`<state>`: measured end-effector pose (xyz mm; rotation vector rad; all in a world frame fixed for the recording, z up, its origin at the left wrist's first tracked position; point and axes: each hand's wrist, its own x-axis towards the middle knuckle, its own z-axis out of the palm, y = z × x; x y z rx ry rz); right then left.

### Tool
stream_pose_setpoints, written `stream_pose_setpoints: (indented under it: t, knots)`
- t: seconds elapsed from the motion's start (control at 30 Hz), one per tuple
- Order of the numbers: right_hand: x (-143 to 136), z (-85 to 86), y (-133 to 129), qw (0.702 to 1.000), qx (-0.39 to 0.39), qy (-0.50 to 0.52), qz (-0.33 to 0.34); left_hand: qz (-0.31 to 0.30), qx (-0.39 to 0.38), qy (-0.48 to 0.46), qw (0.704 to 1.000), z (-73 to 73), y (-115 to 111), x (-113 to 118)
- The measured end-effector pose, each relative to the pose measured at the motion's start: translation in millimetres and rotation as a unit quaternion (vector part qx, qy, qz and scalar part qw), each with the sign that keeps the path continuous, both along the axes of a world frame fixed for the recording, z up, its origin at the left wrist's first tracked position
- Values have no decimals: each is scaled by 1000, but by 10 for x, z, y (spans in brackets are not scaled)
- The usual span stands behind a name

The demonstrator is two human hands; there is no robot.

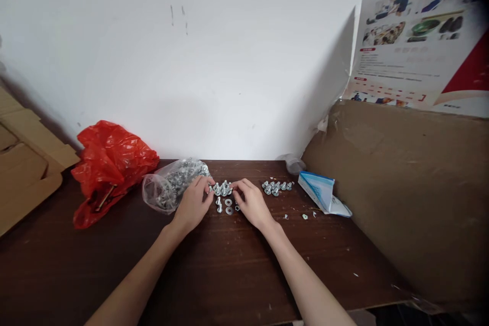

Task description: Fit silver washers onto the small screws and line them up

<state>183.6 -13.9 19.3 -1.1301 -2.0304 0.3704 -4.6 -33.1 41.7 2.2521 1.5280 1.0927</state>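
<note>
A cluster of silver bolts stands on the dark table between my two hands. My left hand curves in at the cluster's left end, with thumb and forefinger apart and a bit of metal showing between them. At the right end is my right hand, its forefinger by the outermost bolt and its thumb lower and apart. Whether the fingertips press on the bolts is too small to tell. Just in front lie loose bolts, two flat washers and a nut, partly hidden by my right thumb.
A clear bag of metal hardware and a red plastic bag sit left. Another group of bolts stands right, near a blue-and-white packet. Cardboard borders the right side, a wall the back.
</note>
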Motion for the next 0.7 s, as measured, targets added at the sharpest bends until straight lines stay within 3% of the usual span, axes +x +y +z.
stream_pose_setpoints:
  t: [0.13, 0.37, 0.7]
  knots:
    - [-62, -60, 6, 1000, 0, -26, -17, 24, -1, 19, 1000, -107, 59, -38]
    - [-80, -79, 8, 999, -9, -35, -16, 10, -28, 34, 999, -302, 117, -77]
    - [-91, -23, -28, 1000, 11, -10, 1, 47, -19, 32, 998, -256, 88, -62]
